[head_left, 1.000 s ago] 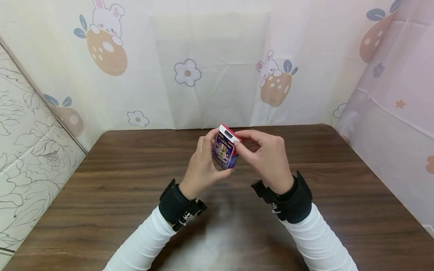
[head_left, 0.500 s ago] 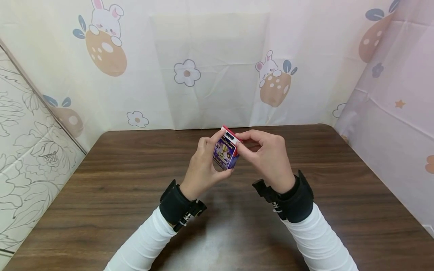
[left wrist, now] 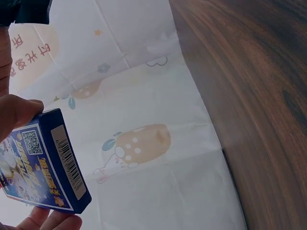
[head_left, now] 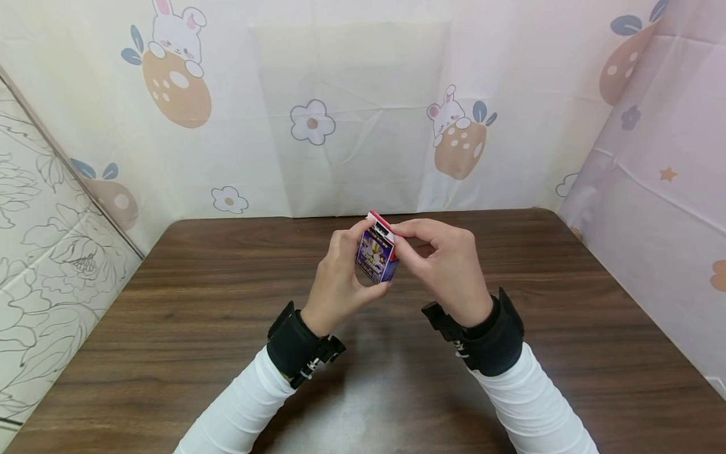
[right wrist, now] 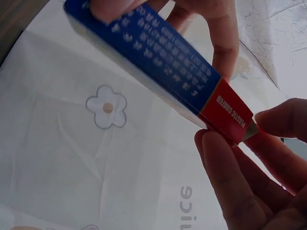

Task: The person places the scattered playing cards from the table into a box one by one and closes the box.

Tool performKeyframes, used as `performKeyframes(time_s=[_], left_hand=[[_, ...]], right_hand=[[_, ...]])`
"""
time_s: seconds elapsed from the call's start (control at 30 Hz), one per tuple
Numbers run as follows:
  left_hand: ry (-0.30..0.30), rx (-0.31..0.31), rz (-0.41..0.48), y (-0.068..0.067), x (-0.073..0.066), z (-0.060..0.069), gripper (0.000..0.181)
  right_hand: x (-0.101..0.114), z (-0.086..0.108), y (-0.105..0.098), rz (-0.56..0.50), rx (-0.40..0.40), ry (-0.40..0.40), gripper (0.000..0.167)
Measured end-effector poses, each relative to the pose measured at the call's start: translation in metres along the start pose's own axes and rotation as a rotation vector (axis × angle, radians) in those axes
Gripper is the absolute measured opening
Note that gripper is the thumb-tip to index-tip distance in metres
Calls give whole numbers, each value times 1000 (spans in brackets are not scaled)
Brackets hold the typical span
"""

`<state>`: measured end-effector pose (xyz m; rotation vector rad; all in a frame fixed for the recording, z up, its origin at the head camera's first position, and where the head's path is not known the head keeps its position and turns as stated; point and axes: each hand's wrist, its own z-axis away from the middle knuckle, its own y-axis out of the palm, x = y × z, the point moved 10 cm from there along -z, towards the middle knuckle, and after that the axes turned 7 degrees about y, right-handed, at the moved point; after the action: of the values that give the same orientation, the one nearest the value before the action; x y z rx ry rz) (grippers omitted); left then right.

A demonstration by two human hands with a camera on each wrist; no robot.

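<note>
A small blue-purple playing card box [head_left: 375, 255] with a red end is held tilted above the table by both hands. My left hand [head_left: 340, 268] grips it between thumb and fingers along its long side. At the red end [right wrist: 229, 112], marked "PLASTIC COATED", my right hand [head_left: 445, 261] pinches the upper corner between thumb and fingers. A white flap with a dark slot shows at the top in the head view, beside the left fingertip. The left wrist view shows the box's barcode end [left wrist: 71, 163] and printed front. Whatever is inside cannot be seen.
The brown wood-grain table [head_left: 227, 353] lies below the hands. Behind it hangs a pale cloth [head_left: 363, 151] with rabbit and flower prints, and a similar cloth [head_left: 652, 208] covers the right side. A panel with line-drawn flowers [head_left: 62, 252] stands at the left.
The white flap at the box top shows less than a second ago, and the left index fingertip now lies over its edge. Box and hands have shifted only slightly.
</note>
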<state>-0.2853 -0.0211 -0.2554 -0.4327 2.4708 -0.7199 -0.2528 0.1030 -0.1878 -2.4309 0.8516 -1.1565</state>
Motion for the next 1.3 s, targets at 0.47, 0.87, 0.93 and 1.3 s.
performKeyframes(time_s=[0.47, 0.87, 0.93, 1.3], left_hand=[[4, -24, 0, -1, -4, -1, 95], [-7, 2, -3, 2, -3, -1, 91], [-17, 17, -12, 3, -1, -1, 91], [-145, 441, -24, 45, 32, 7, 92]], right_hand=[[16, 9, 2, 89, -56, -147, 16], [15, 8, 5, 108, -25, -186, 12], [11, 5, 6, 107, 5, -165, 10], [-9, -5, -45, 20, -33, 9, 13]])
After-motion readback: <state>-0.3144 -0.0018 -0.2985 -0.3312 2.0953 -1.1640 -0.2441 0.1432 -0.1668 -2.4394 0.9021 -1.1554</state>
